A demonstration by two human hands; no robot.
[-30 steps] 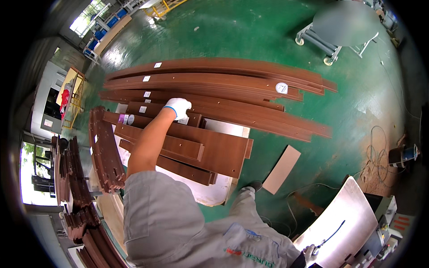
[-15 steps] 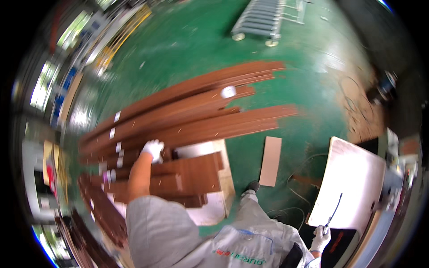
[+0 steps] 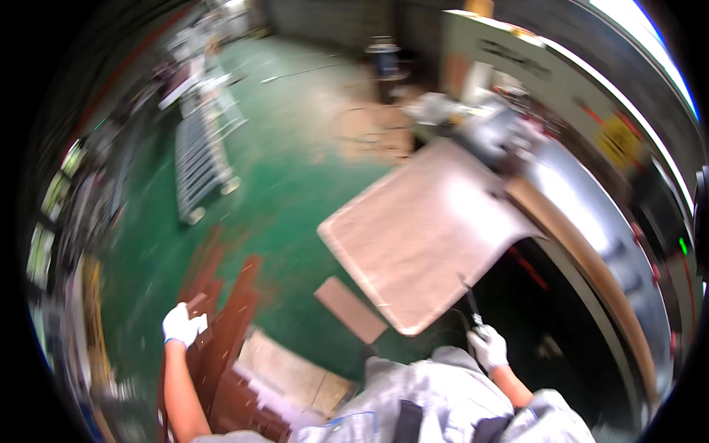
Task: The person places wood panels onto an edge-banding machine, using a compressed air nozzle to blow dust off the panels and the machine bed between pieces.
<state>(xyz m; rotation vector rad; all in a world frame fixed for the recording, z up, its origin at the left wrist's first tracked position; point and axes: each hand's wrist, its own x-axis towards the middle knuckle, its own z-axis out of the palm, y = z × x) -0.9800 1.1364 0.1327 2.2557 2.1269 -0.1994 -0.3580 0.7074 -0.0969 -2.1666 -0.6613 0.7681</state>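
My left hand (image 3: 182, 326), in a white glove, is closed on a short brown wooden piece (image 3: 199, 304) with small dark holes. It is at the left, over long reddish-brown boards (image 3: 233, 317); blur hides part of the grip. My right hand (image 3: 487, 347), also gloved in white, is wrapped round a slim dark tool with a long thin rod (image 3: 471, 297). The rod points up and away, beside the near corner of a pale covered tabletop (image 3: 421, 236). I cannot make out the tool's exact kind.
A flat light-brown board (image 3: 351, 310) lies on the green floor before me. Beside the boards is a pale slab (image 3: 292, 369). A grey roller conveyor (image 3: 198, 162) on wheels stands far left. To the right, a large machine has a curved metal surface (image 3: 583, 196).
My view has swung right, toward the covered tabletop and the machine. My left hand, earlier among the brown boards, now has a short piece in it. The right hand still holds the slim tool.
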